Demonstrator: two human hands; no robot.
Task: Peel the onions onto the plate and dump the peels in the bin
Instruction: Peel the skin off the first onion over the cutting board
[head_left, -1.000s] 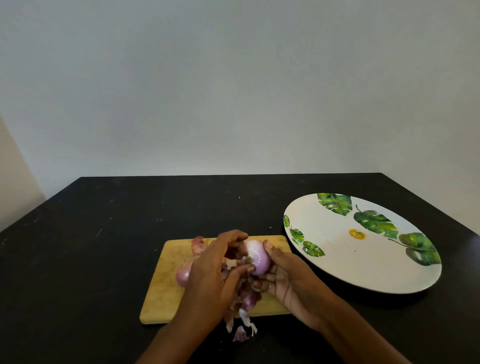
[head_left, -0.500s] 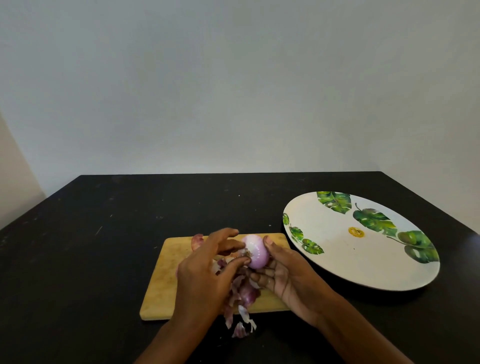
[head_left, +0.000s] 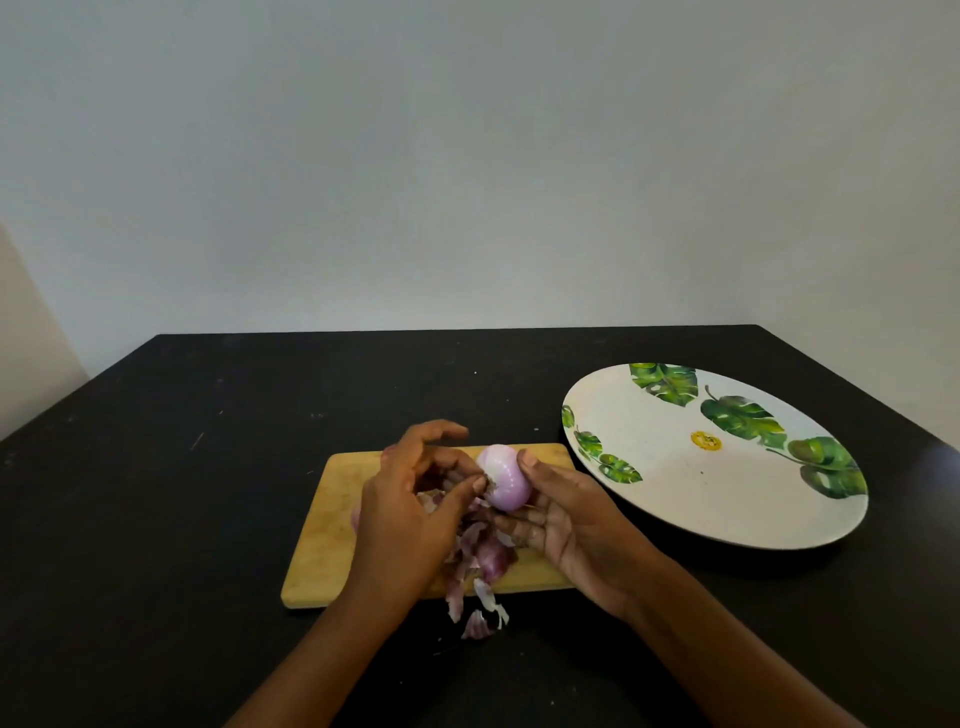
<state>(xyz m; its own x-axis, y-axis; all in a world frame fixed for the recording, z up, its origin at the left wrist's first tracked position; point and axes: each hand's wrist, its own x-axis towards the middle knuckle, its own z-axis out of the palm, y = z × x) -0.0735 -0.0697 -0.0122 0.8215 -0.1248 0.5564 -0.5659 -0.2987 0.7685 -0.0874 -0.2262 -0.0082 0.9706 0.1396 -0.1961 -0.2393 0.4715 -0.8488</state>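
Worktop (head_left: 208, 493), black, scuffed: carries everything below. Plate (head_left: 701, 499), leaf-printed, right of the board, holds no onion. Chopping board (head_left: 327, 525), wooden, near the front edge. Right hand (head_left: 576, 525): fingers curled beneath and thumb on top, cradling the red onion (head_left: 501, 475) just above the board. Left hand (head_left: 405, 509): thumb and curled fingers pinch the dry tuft at the onion's end, index finger lifted free. Onion: mostly peeled, glossy, firm, light; judged slippery, best gripped across its middle. Peels (head_left: 475, 566): papery, brittle, heaped on the board, some spilled onto the worktop.
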